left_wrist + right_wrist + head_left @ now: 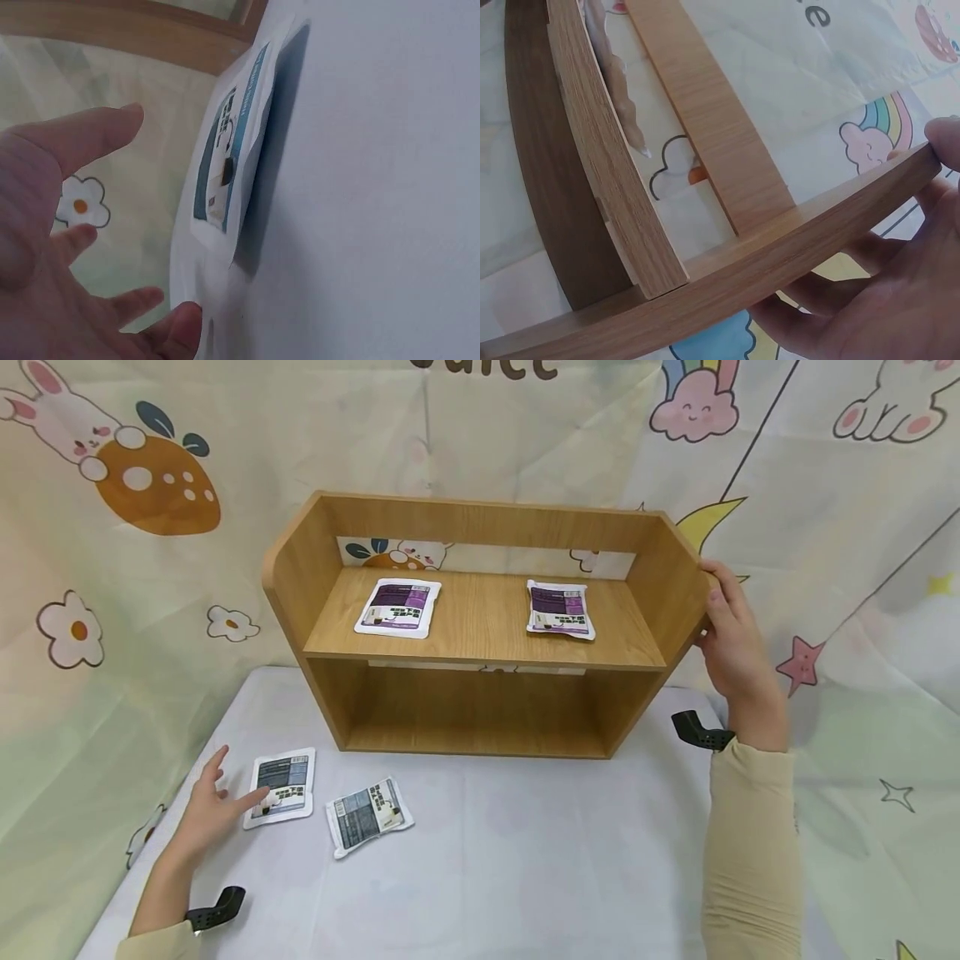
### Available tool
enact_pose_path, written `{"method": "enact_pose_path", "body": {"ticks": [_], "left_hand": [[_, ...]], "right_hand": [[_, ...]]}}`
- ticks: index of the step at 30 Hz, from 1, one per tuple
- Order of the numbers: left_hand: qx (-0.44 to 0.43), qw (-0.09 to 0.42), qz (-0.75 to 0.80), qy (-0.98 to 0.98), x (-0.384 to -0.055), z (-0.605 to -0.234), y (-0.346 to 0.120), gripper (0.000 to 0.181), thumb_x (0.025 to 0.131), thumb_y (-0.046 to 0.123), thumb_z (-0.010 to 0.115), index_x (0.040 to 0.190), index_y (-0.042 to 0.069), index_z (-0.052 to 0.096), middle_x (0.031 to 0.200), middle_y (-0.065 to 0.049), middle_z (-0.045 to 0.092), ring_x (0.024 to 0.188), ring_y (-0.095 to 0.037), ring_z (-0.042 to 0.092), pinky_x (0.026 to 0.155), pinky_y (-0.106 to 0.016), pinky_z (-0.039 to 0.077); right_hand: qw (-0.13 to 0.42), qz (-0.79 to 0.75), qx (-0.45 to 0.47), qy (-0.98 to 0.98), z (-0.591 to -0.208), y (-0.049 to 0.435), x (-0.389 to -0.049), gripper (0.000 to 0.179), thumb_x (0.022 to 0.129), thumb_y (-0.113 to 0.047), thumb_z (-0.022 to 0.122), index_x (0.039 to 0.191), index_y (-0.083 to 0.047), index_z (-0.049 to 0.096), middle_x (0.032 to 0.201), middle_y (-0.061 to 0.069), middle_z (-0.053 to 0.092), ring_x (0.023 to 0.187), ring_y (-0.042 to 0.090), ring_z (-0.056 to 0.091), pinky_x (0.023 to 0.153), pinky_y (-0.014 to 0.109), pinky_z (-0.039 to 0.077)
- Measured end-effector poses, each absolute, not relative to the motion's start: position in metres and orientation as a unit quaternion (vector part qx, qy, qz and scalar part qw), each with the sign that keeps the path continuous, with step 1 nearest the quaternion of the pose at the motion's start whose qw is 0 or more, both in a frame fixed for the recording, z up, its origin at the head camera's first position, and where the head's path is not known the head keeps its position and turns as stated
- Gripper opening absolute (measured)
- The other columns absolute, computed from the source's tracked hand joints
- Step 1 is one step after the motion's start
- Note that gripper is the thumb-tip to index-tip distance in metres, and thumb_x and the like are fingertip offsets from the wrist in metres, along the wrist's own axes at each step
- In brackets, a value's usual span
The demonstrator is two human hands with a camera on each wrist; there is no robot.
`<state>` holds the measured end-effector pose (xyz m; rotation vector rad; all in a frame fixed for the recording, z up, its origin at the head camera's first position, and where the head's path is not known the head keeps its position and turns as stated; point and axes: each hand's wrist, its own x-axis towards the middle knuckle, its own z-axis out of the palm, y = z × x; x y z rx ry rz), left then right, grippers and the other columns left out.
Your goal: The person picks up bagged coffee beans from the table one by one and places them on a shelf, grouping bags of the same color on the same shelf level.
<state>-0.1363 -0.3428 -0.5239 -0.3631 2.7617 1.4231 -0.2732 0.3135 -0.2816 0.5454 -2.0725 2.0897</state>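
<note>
A two-tier wooden shelf (480, 647) stands on the white table. My right hand (738, 643) grips the edge of its right side panel, and in the right wrist view the thumb (945, 139) presses on the panel's end with the fingers along the outer face. My left hand (206, 818) is at the left with fingers spread, beside a flat white packet (281, 787) with a printed label. In the left wrist view that packet (236, 150) lies apart from the fingers. Another white packet (369, 817), tilted, lies to its right.
On the shelf's upper board lie two packets with purple labels, a left one (397, 608) and a right one (559, 609). A cloth (480, 435) printed with cartoon figures hangs behind the table (525, 860) and at both sides. Each wrist wears a black camera mount (217, 910).
</note>
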Motion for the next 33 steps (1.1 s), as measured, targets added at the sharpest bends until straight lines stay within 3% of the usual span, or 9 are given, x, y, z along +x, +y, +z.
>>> {"method": "enact_pose_path", "body": {"ticks": [6,17,22,30,33], "left_hand": [[-0.124,0.023,0.399,0.908,-0.141,-0.533,-0.330,0.116,0.081,0.041,0.078,0.154,0.006,-0.005,0.143,-0.045,0.013,0.120,-0.065,0.030,0.094,-0.069,0.032],[-0.151,0.014,0.328,0.932,-0.143,-0.545,-0.315,0.118,0.070,0.043,0.085,0.154,0.005,0.013,0.135,-0.047,0.022,0.116,-0.064,0.033,0.090,-0.071,0.033],[-0.179,0.008,0.334,0.925,-0.148,-0.538,-0.311,0.114,0.069,0.040,0.086,0.153,0.004,0.018,0.133,-0.047,0.022,0.111,-0.061,0.037,0.087,-0.069,0.036],[-0.153,0.029,0.378,0.912,-0.154,-0.538,-0.313,0.102,0.074,0.041,0.084,0.149,0.002,0.028,0.145,-0.037,0.027,0.127,-0.055,0.030,0.098,-0.068,0.029],[-0.156,0.006,0.400,0.903,-0.154,-0.539,-0.314,0.101,0.073,0.035,0.085,0.149,0.003,0.028,0.145,-0.037,0.026,0.129,-0.055,0.028,0.099,-0.067,0.026]], "right_hand": [[0.073,0.697,0.182,-0.689,-0.286,0.312,-0.274,0.043,0.104,-0.032,0.038,0.146,-0.021,0.035,0.144,0.009,0.025,0.126,0.029,0.027,0.092,0.046,0.027],[0.064,0.695,0.185,-0.691,-0.292,0.314,-0.272,0.044,0.104,-0.032,0.037,0.147,-0.020,0.034,0.146,0.010,0.024,0.128,0.029,0.025,0.094,0.045,0.027],[0.073,0.691,0.189,-0.694,-0.288,0.313,-0.275,0.044,0.104,-0.032,0.037,0.147,-0.022,0.034,0.146,0.008,0.023,0.129,0.028,0.024,0.094,0.045,0.027],[0.075,0.694,0.200,-0.687,-0.285,0.315,-0.276,0.043,0.105,-0.031,0.037,0.147,-0.021,0.034,0.147,0.008,0.023,0.130,0.027,0.023,0.093,0.045,0.025],[0.072,0.696,0.197,-0.687,-0.285,0.316,-0.275,0.044,0.105,-0.031,0.037,0.147,-0.021,0.033,0.146,0.007,0.023,0.130,0.026,0.022,0.094,0.045,0.025]]}}
